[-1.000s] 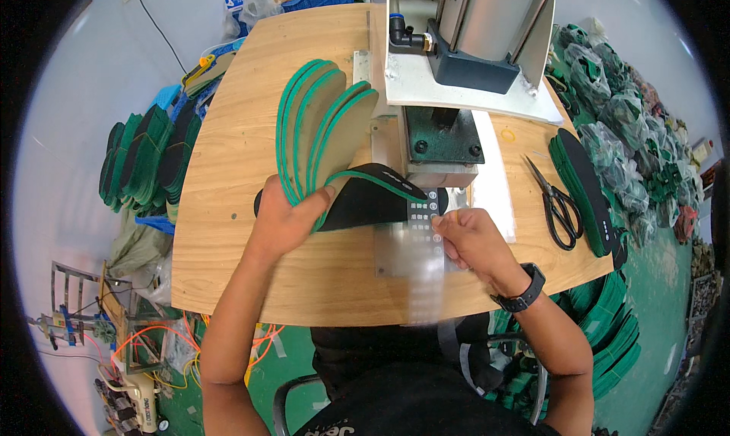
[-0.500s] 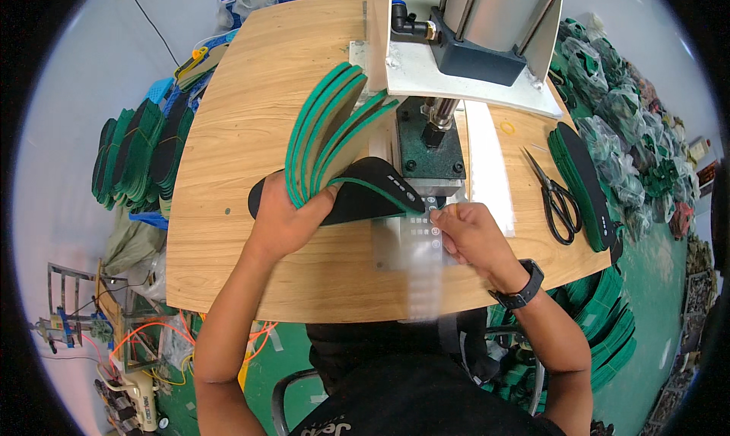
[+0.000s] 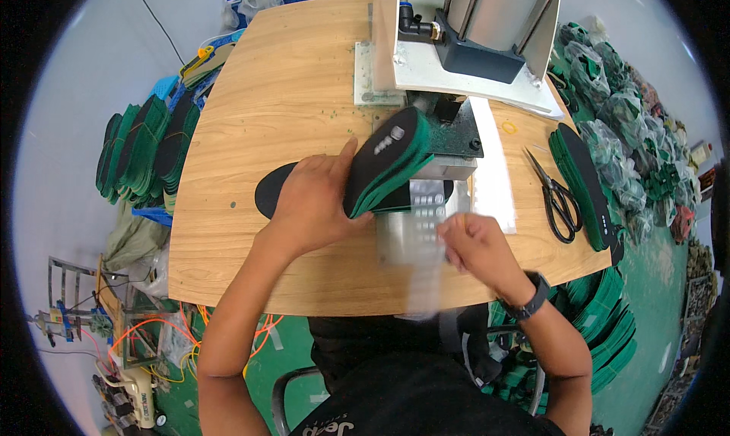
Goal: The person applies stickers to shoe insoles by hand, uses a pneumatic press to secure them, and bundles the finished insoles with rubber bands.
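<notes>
My left hand [image 3: 312, 200] is closed around a bundle of green-edged insoles [image 3: 389, 151], tilted to the right with a black printed face upward. Beneath that hand a black insole [image 3: 275, 189] lies flat. Its right end reaches under the metal block [image 3: 449, 167] of a press, by a metal plate [image 3: 393, 244]. A clear film strip [image 3: 427, 217] with rows of small pale prints passes over that end and hangs toward the table's front edge, its lower part blurred. My right hand [image 3: 479, 242], a watch on its wrist, pinches the strip's right edge.
The press frame [image 3: 475, 78] with its cylinder rises at the back. Black scissors [image 3: 560, 204] and an insole stack [image 3: 582, 185] lie on the right. White sheets [image 3: 494, 177] lie beside the block. More insole bundles [image 3: 141, 151] stand beyond the table's left edge.
The insole bundle has swung from upright and fanned to leaning right, printed face up. The press head sits higher, with less rod showing. My right hand has moved slightly nearer me with the strip.
</notes>
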### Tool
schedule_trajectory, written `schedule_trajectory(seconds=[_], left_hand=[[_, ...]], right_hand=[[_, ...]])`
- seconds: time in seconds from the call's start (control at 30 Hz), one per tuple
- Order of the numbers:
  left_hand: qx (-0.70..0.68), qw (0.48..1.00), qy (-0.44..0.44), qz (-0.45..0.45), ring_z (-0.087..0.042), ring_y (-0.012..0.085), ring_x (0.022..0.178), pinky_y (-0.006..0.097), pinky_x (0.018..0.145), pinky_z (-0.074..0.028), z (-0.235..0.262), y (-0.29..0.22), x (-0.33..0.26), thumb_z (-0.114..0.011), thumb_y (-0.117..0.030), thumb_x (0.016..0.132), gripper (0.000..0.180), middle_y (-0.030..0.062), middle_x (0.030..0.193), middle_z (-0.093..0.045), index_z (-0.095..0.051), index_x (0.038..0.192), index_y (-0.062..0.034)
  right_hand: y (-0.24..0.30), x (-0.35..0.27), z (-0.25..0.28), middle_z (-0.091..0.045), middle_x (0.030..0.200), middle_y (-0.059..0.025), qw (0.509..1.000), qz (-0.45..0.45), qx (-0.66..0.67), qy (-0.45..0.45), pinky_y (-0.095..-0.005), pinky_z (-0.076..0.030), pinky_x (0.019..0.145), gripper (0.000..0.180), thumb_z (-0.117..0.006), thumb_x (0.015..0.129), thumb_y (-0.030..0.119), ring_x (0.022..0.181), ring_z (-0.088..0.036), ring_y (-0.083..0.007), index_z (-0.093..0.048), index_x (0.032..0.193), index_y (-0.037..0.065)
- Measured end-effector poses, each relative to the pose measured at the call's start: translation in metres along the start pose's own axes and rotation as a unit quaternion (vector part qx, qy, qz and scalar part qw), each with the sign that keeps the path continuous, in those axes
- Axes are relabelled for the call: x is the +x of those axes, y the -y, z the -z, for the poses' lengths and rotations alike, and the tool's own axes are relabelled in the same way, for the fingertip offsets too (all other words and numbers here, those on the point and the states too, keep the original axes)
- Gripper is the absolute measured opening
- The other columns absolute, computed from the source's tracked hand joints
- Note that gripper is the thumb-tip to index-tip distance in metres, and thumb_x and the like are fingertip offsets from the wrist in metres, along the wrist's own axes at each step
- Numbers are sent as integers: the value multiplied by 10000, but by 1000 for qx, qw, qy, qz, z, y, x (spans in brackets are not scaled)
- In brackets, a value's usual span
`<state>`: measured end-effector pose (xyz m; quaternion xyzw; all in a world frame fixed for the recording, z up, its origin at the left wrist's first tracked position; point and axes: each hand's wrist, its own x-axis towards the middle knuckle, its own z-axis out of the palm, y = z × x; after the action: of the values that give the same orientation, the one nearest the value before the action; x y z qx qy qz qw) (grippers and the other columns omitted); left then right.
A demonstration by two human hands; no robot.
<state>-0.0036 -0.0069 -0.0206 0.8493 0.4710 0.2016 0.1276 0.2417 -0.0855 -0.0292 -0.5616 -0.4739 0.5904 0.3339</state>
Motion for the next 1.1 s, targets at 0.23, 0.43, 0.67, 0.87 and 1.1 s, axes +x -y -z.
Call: schedule_trajectory(seconds=[0.23,0.43,0.67,0.87,1.1], left_hand=[[-177,980,-54,79,-616,313,711,376,673,-489,8,13,-4,-680,-177,705,393,179,780,-638,-628,1076,-59],[-318,932,-134,114,-520,135,617,296,618,-461,13,4,-9,-648,-117,753,164,90,695,-614,-644,870,-2],[-327,927,-146,112,-520,135,615,302,610,-461,10,10,-12,-644,-100,752,148,85,674,-601,-620,831,23],[-327,927,-151,100,-525,154,592,310,602,-463,7,12,-14,-653,-91,742,135,103,663,-609,-614,807,20],[-280,940,-169,98,-563,217,598,333,628,-481,7,7,-15,-651,-84,742,141,135,697,-631,-628,846,6]], right_hand=[[3,-18,-7,-498,521,-3,993,-26,-51,99,-223,-333,384,270,-565,943,216,418,-438,-67,-583,756,22],[0,24,6,-506,510,-15,996,-82,27,25,-223,-346,372,308,-570,939,250,390,-429,-78,-576,735,19],[9,25,2,-503,499,-12,995,-67,-74,-24,-223,-333,368,344,-597,922,266,383,-435,-80,-560,666,38],[8,30,7,-521,498,-30,994,-62,-84,-26,-241,-358,361,359,-593,916,259,376,-470,-95,-575,655,13],[6,32,10,-515,501,-20,996,-73,-56,-17,-239,-344,363,370,-596,916,270,371,-430,-83,-561,631,38]])
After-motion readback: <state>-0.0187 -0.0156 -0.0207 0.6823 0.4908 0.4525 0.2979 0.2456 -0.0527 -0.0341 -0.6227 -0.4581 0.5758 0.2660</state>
